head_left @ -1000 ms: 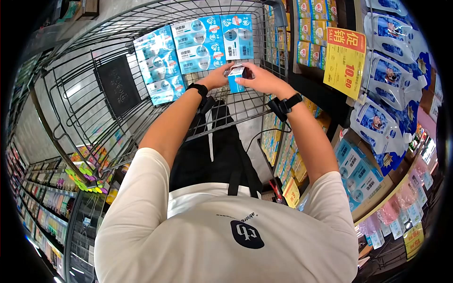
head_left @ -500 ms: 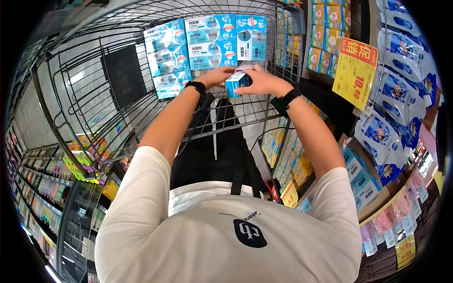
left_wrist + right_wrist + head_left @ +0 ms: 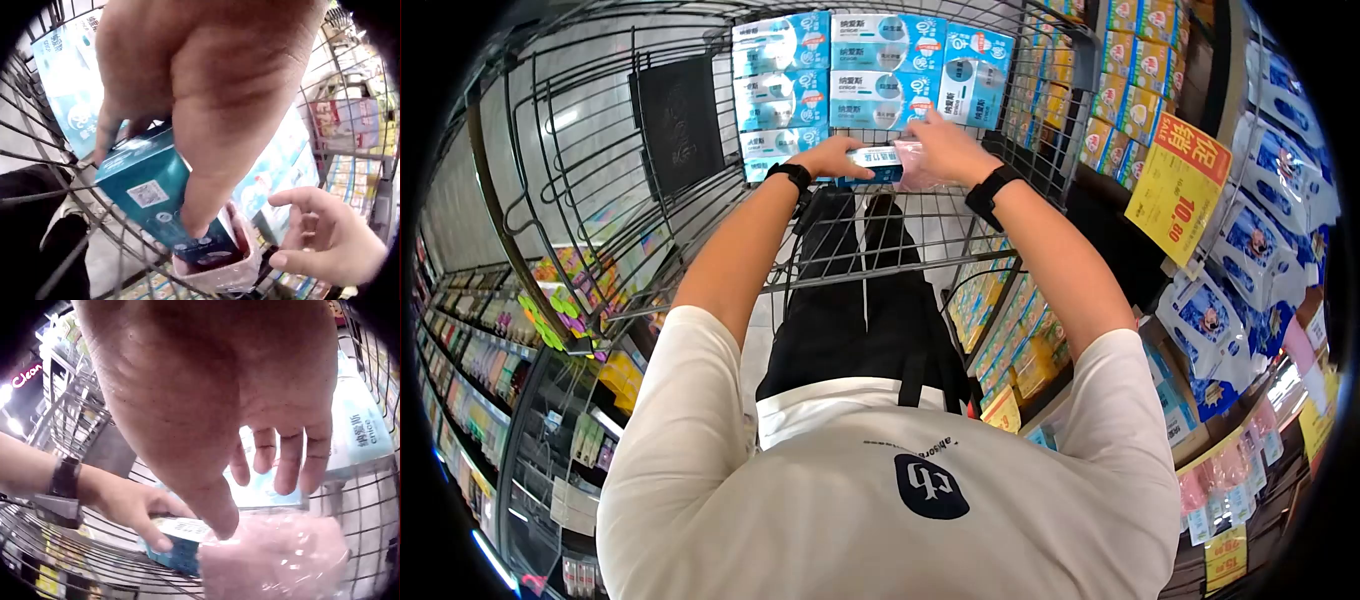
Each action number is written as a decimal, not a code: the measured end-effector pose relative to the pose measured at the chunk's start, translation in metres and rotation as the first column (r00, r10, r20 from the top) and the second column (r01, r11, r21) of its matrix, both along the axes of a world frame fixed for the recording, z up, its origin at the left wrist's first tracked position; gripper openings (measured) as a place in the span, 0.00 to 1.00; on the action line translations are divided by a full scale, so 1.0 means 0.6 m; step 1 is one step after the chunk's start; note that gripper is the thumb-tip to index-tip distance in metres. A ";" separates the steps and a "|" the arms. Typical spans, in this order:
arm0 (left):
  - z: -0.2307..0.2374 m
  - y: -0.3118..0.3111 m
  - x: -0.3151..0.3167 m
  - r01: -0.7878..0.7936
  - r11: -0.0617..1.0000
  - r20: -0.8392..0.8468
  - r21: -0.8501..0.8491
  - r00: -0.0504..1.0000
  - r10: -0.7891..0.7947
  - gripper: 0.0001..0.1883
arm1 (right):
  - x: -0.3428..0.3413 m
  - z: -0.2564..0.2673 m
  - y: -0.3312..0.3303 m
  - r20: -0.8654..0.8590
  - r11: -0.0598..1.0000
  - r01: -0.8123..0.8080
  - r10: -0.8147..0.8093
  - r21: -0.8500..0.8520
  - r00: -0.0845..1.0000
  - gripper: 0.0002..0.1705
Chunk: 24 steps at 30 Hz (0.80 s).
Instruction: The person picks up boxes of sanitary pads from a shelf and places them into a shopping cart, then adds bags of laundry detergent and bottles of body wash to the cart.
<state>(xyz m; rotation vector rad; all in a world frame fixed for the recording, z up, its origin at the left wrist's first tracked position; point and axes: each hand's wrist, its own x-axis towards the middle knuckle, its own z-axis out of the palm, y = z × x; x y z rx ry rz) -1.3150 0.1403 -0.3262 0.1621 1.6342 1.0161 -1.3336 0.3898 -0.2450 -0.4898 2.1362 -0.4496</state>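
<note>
My left hand (image 3: pixel 828 158) grips a small blue carton (image 3: pixel 140 194) between thumb and fingers, low in the wire cart. The carton has a white printed side and a QR code on one face. Its right end sits in a pink cup-like container (image 3: pixel 275 562) wrapped in clear plastic. Beside that container is my right hand (image 3: pixel 950 150), its fingers spread and loosely bent; in the left wrist view it stands apart from the wrapped container. Behind both hands, white-and-blue packs (image 3: pixel 885 70) are stacked in the cart.
The cart's wire wall (image 3: pixel 900 205) runs between the hands and my body. A dark panel (image 3: pixel 675 130) hangs on its left side. Right of the cart are shelves of yellow-green packs (image 3: pixel 1140 65), a yellow-red price sign (image 3: pixel 1180 190) and blue-white pouches (image 3: pixel 1215 315). More shelves (image 3: pixel 475 390) stand at left.
The carton has turned sideways, bringing the pink wrapped container into view at its right. My right hand has come off the carton; my left hand now holds it alone.
</note>
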 end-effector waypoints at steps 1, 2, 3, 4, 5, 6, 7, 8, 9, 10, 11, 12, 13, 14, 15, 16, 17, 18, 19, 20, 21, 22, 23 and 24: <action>-0.017 -0.001 0.007 0.048 0.999 -0.167 -0.010 0.985 -0.049 0.35 | 0.001 -0.001 0.006 -0.070 0.997 0.021 -0.016 0.075 0.997 0.27; -0.019 0.000 0.014 0.054 0.998 -0.193 -0.040 0.979 -0.060 0.33 | 0.006 -0.020 0.015 -0.046 0.988 -0.044 0.051 0.151 0.998 0.30; -0.023 0.002 0.015 0.063 0.996 -0.223 -0.068 0.972 -0.076 0.32 | 0.012 -0.041 0.020 -0.042 0.987 -0.050 0.057 0.153 0.997 0.30; -0.021 0.004 0.013 0.059 0.996 -0.220 -0.063 0.973 -0.071 0.32 | 0.015 -0.051 0.022 0.090 0.980 -0.072 0.056 0.185 0.994 0.36; -0.019 0.006 0.012 0.079 0.994 -0.245 -0.075 0.965 -0.095 0.31 | 0.017 -0.061 0.026 0.222 0.972 -0.098 0.049 0.214 0.974 0.41; -0.016 0.007 0.014 0.098 0.991 -0.269 -0.089 0.956 -0.119 0.30 | 0.018 -0.071 0.032 0.252 0.980 -0.099 0.053 0.173 0.966 0.48; -0.013 0.010 0.015 0.090 0.992 -0.265 -0.088 0.958 -0.111 0.30 | 0.016 -0.066 0.030 0.255 0.979 -0.108 0.061 0.173 0.965 0.48; -0.009 0.012 0.019 0.076 0.994 -0.332 -0.080 0.938 -0.099 0.29 | 0.016 -0.060 0.027 0.203 0.980 -0.084 0.047 0.179 0.978 0.48; -0.005 0.012 0.023 0.063 0.995 -0.397 -0.074 0.914 -0.088 0.27 | 0.018 -0.054 0.021 0.150 0.982 -0.060 0.032 0.181 0.988 0.47; -0.009 0.009 0.032 0.026 0.997 -0.461 -0.069 0.886 -0.055 0.24 | 0.019 -0.050 0.017 0.155 0.982 -0.066 0.039 0.174 0.987 0.47; -0.013 0.005 0.037 0.023 0.997 -0.455 -0.073 0.889 -0.054 0.24 | 0.022 -0.043 0.016 0.107 0.983 -0.013 -0.007 0.185 0.994 0.47; -0.018 0.004 0.041 0.020 0.998 -0.497 -0.052 0.867 -0.043 0.24 | 0.028 -0.038 0.014 0.058 0.980 0.043 -0.055 0.195 0.997 0.46; -0.018 0.004 0.042 0.016 0.999 -0.540 -0.030 0.841 -0.030 0.23 | 0.034 -0.034 0.013 0.062 0.980 0.040 -0.053 0.195 0.997 0.46; -0.018 0.002 0.039 0.030 0.999 -0.580 0.027 0.815 -0.008 0.24 | 0.039 -0.031 0.013 0.026 0.981 0.046 -0.052 0.190 0.998 0.45; -0.018 0.006 0.038 0.027 0.999 -0.579 0.027 0.815 -0.006 0.24 | 0.041 -0.030 0.013 -0.010 0.981 0.053 -0.052 0.184 0.999 0.45; -0.026 0.011 0.037 -0.007 0.997 -0.537 0.072 0.842 0.045 0.24 | 0.043 -0.036 0.015 -0.009 0.981 0.052 -0.052 0.185 0.999 0.45; -0.032 0.014 0.036 -0.041 0.992 -0.493 0.115 0.865 0.093 0.24 | 0.044 -0.045 0.017 -0.018 0.989 0.048 -0.046 0.137 0.999 0.44; -0.037 0.014 0.035 -0.037 0.992 -0.493 0.117 0.865 0.091 0.24 | 0.048 -0.051 0.020 -0.028 0.995 0.043 -0.041 0.089 0.999 0.43; -0.037 0.015 0.031 -0.012 0.995 -0.471 0.104 0.880 0.060 0.24 | 0.051 -0.052 0.020 -0.030 0.995 0.044 -0.041 0.090 0.999 0.43; -0.036 0.015 0.028 0.014 0.996 -0.448 0.092 0.893 0.029 0.25 | 0.055 -0.054 0.020 -0.028 0.996 0.034 -0.032 0.078 0.999 0.41; -0.036 0.016 0.025 0.018 0.995 -0.450 0.095 0.892 0.027 0.25 | 0.059 -0.054 0.022 -0.026 0.997 0.027 -0.026 0.068 0.999 0.40; -0.033 0.017 0.024 0.033 0.998 -0.447 0.052 0.894 -0.006 0.25 | 0.060 -0.047 0.022 -0.027 0.997 0.031 -0.029 0.072 0.999 0.40; -0.031 0.017 0.023 0.046 0.999 -0.443 0.009 0.896 -0.037 0.25 | 0.060 -0.038 0.023 -0.037 0.994 0.088 -0.086 0.068 0.996 0.39; -0.030 0.019 0.022 0.046 0.999 -0.444 0.010 0.895 -0.037 0.25 | 0.059 -0.033 0.021 -0.048 0.988 0.143 -0.140 0.062 0.989 0.38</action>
